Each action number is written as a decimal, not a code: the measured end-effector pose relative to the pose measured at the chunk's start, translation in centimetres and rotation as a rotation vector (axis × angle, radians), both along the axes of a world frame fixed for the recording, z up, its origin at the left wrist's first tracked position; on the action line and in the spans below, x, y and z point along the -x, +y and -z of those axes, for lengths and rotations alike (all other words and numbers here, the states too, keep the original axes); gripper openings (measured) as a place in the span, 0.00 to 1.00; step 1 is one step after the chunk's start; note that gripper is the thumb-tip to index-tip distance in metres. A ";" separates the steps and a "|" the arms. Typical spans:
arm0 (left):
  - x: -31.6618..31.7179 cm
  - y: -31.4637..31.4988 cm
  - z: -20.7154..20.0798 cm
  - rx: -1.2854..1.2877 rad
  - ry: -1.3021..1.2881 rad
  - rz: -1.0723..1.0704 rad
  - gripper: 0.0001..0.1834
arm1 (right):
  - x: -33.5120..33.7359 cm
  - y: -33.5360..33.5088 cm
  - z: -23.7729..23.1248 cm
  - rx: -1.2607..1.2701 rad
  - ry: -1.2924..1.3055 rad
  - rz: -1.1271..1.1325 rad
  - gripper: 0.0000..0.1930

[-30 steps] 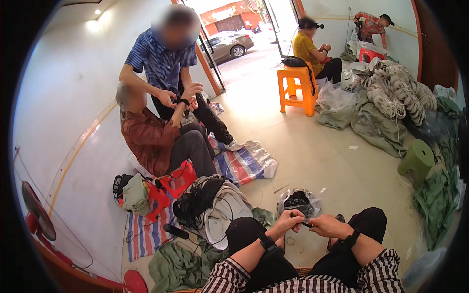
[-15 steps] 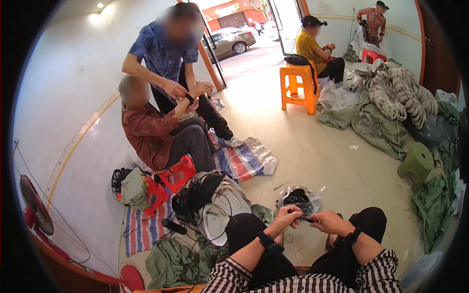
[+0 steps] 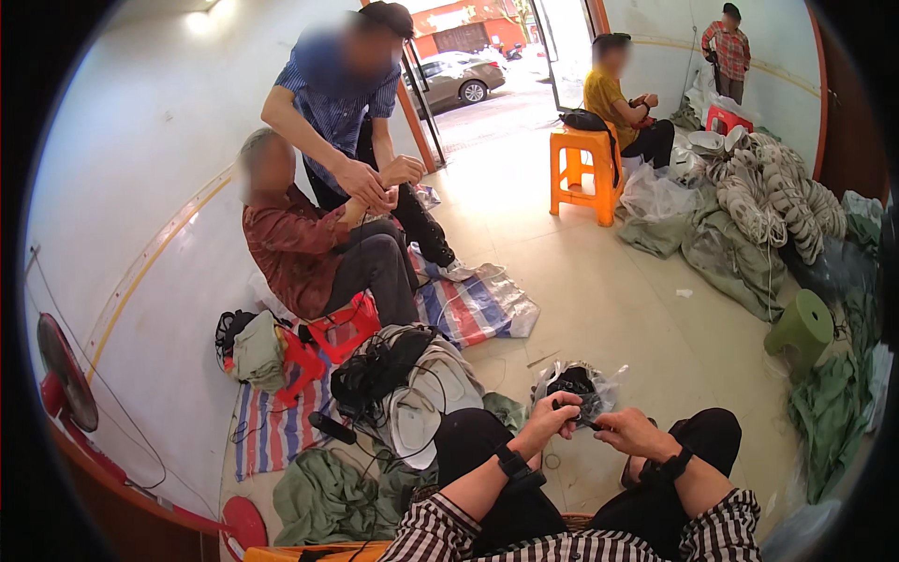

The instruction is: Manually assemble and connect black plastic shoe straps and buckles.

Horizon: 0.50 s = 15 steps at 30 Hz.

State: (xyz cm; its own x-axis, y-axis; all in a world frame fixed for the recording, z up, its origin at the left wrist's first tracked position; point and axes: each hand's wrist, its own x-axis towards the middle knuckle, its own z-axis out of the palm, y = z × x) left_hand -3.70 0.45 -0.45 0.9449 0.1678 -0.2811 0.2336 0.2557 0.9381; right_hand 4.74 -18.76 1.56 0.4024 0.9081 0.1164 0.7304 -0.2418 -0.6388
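Observation:
My left hand is closed, with a thin black piece pinched in its fingers. The far end of that piece reaches my right hand, whose fingers are pinched on it too. It is too small to tell its kind. Both hands are close together above the gap between my knees. Just beyond them, a clear plastic bag lies open on the floor with dark things inside. Each of my wrists wears a black band.
To the left lie a black cable bundle, a white sack and green cloth. Two people are at a striped sheet. An orange stool, coiled ropes and a green stool are farther right.
The view has shifted slightly. My hands keep nearly the same hold. At the left, the co-workers' joined hands have moved lower and to the right. The far person in plaid stands straighter.

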 end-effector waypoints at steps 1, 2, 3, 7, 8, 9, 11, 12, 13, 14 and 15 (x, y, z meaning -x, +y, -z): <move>0.1 0.1 0.0 0.017 -0.004 0.031 0.12 | 0.1 -0.1 -0.2 0.002 -0.002 0.001 0.11; 0.2 0.0 -0.4 0.019 -0.004 0.029 0.12 | 0.1 -0.1 -0.2 0.006 -0.001 0.002 0.11; 0.3 -0.2 -0.8 -0.031 -0.013 0.043 0.11 | 0.1 -0.1 -0.1 0.008 -0.001 0.000 0.11; 0.4 -0.6 -1.1 -0.111 -0.047 0.055 0.11 | 0.1 -0.1 0.5 0.034 0.023 -0.010 0.11; 0.4 -0.6 -1.2 -0.108 -0.047 0.052 0.11 | 0.1 -0.1 0.6 0.025 0.038 -0.012 0.11; 0.3 -0.5 -1.3 -0.093 -0.044 0.056 0.10 | 0.1 -0.1 0.5 0.028 0.038 -0.015 0.11; 0.5 -0.3 -1.3 -0.077 -0.041 0.054 0.10 | 0.0 0.0 0.2 0.046 0.078 -0.003 0.11; 0.6 0.0 -1.1 -0.052 -0.041 0.077 0.09 | 0.0 0.1 0.0 0.047 0.077 -0.009 0.11; 0.7 0.2 -1.0 -0.027 -0.041 0.100 0.09 | 0.1 0.2 -0.2 0.017 0.068 -0.018 0.10; 0.8 0.2 -1.9 -0.025 -0.042 0.100 0.09 | 0.0 0.1 -0.4 -0.012 0.060 -0.022 0.09; 0.8 0.3 -2.9 -0.043 -0.043 0.164 0.08 | 0.0 0.0 -0.7 -0.011 0.059 -0.023 0.09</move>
State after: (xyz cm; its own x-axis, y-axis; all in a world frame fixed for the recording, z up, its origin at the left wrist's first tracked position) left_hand -4.51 0.76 2.47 0.9716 0.0215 -0.2358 0.2285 0.1774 0.9573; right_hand 4.76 -18.76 2.24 0.3879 0.9159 0.1033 0.6969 -0.2182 -0.6831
